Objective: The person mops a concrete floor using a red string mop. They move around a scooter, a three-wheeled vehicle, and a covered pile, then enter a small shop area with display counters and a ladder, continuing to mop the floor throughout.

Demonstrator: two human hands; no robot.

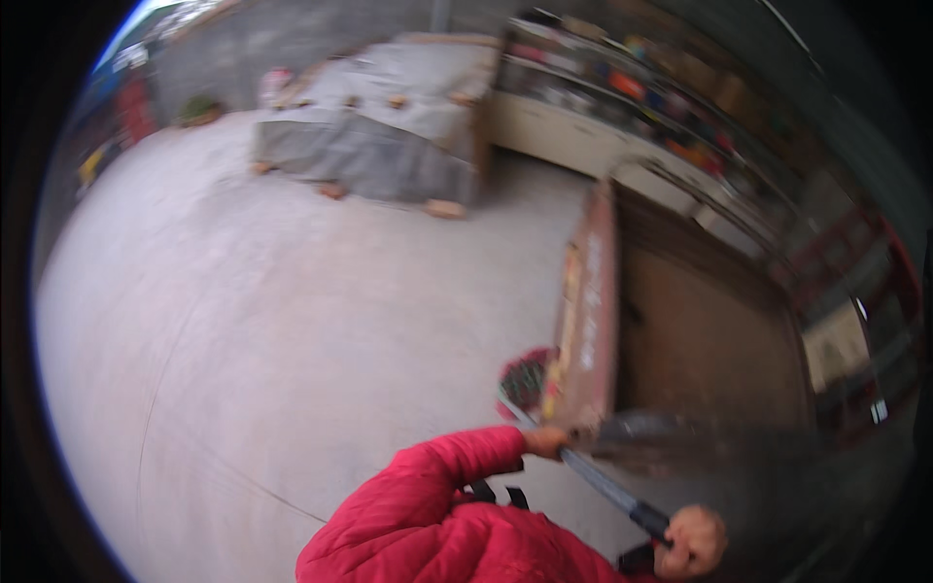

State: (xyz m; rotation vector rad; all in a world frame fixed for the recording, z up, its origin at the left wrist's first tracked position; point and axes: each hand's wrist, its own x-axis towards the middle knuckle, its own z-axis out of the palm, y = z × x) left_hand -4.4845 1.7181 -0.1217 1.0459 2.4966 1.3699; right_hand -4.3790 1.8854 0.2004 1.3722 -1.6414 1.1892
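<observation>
A long grey handle (603, 484) with a black section runs diagonally from lower right to upper left. It ends in a blurred red and green head (525, 377) on the floor. My left hand (546, 442), coming out of a red padded sleeve, grips the handle partway along. Near the bottom edge my right hand (692, 542) is closed around the handle's black end. A dark, blurred rounded shape (680, 437) lies just right of my left hand; I cannot tell what it is.
A tall brown wooden box (680, 321) stands right beside the handle's head. Pale concrete floor (292, 321) spreads to the left. At the back is a low platform under grey cloth (389, 126), with shelves of goods (641, 97) to its right.
</observation>
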